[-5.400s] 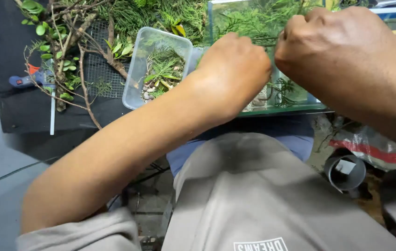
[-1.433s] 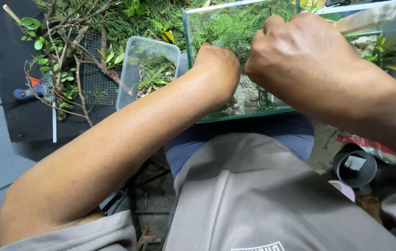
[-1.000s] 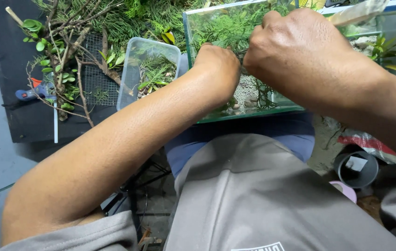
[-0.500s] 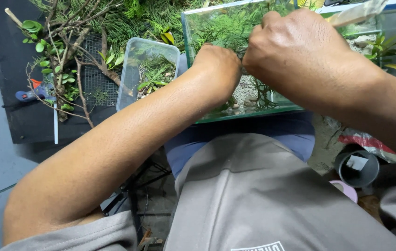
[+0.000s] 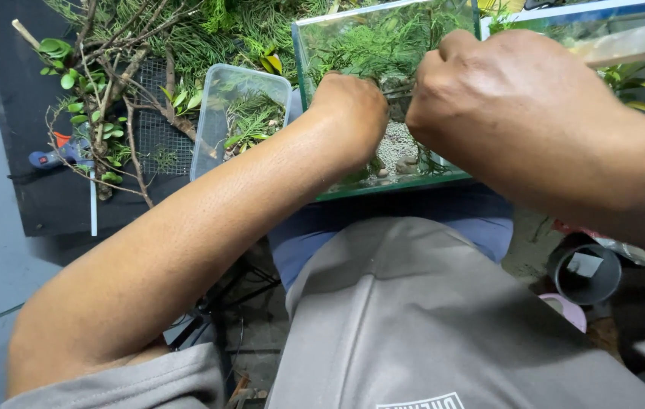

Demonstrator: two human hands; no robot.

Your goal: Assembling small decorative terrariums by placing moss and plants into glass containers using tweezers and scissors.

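Head view, the only one: both hands work inside a small glass tank at about twelve o'clock in the frame. The left hand is curled into a loose fist over the tank's front half, fingers tucked under and out of sight, so I cannot tell what, if anything, it holds. The right hand is also closed, knuckles up, just beside the left at one o'clock; a thin dark stem or tool tip bridges the gap between them, and the right hand seems to pinch it, though its fingertips are hidden.

The tank holds feathery green plants at the back and pale gravel with small stones at the front. At ten o'clock from the hands stands a clear plastic tub holding sprigs of green cuttings. Further to nine o'clock, leafy twigs lie on a black mesh mat with a blue-handled tool. A grey pot sits at four o'clock, lower down.

Risks, as I judge them: both wrists lean over the thin glass rim, so a heavy push could tip or crack the tank; a jerk of either fist could uproot planted stems or scatter gravel.
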